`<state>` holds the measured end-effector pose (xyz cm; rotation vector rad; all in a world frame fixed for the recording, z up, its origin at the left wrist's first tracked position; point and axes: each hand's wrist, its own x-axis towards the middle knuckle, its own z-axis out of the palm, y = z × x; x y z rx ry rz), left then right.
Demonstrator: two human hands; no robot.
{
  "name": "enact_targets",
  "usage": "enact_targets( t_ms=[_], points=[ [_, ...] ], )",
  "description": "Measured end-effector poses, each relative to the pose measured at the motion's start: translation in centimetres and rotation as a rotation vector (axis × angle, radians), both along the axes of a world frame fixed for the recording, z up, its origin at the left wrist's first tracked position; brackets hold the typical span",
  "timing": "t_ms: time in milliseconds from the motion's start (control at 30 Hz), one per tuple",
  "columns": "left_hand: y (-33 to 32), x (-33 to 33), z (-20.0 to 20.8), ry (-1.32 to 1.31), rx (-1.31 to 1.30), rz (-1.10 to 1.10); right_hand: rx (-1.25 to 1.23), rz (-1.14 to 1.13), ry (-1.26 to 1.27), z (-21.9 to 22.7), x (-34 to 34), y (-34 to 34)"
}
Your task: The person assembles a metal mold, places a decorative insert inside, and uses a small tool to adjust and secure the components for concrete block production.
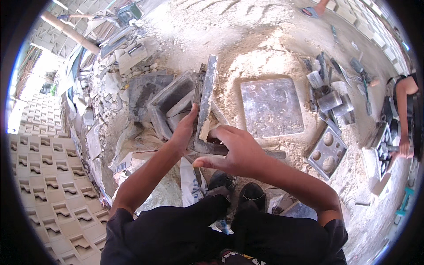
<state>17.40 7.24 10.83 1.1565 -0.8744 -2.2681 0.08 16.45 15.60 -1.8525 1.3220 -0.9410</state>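
An L-shaped metal mould piece [206, 101], grey with pale dust or mortar along its edges, is held up in front of me, tilted. My left hand [182, 134] is closed on the left side of its long upright arm. At the lower corner, my right hand [238, 149] straddles the short arm, its fingers curled inside the corner and its thumb stretched out below. Part of the right fingers is hidden by the piece. Behind and left of it lie metal mould frames [158, 106]. A flat square metal plate [271, 107] rests on the sand to the right.
To the right lie a metal plate with round holes [328, 152], several metal cylinders [329, 101] and trowels [366, 90]. Rubble [106, 99] and sacks [191, 183] lie left and near my shoes. Pale blocks [57, 176] are stacked left. Another person's arm [403, 115] works at far right.
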Motion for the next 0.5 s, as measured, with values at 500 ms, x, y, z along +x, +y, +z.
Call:
enact_targets(
  t_ms=[500],
  points=[
    [3.5, -5.6, -5.4, 0.044, -0.022, -0.238, 0.179, -0.644, 0.093, -0.5, -12.6, -6.0]
  ],
)
